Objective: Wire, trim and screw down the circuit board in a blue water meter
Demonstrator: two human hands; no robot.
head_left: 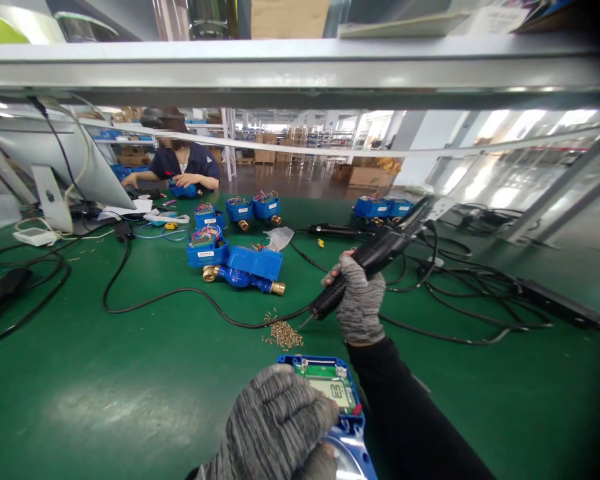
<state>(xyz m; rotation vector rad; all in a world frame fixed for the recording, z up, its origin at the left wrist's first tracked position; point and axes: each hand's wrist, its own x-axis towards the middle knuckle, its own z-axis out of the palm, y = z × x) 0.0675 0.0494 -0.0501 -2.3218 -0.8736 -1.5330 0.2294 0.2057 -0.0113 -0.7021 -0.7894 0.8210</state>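
Note:
My left hand [277,423], in a grey fingerless glove, grips a blue meter housing [357,437] at the bottom centre. A green circuit board and a lit display [333,392] show inside the housing. My right hand [361,297], gloved the same way, is closed around a black electric screwdriver [380,250]. The tool slants down to the left, its thin bit over the right edge of a pile of small brass screws [286,335]. That pile lies on the green table beyond the housing.
Blue meters with brass fittings [250,270] stand beyond the screws, others [375,207] further back. Black cables [190,290] cross the table [105,380]. A monitor [75,157] is at left, a shelf [280,70] overhead. Across the table, a person [195,163] handles a blue part.

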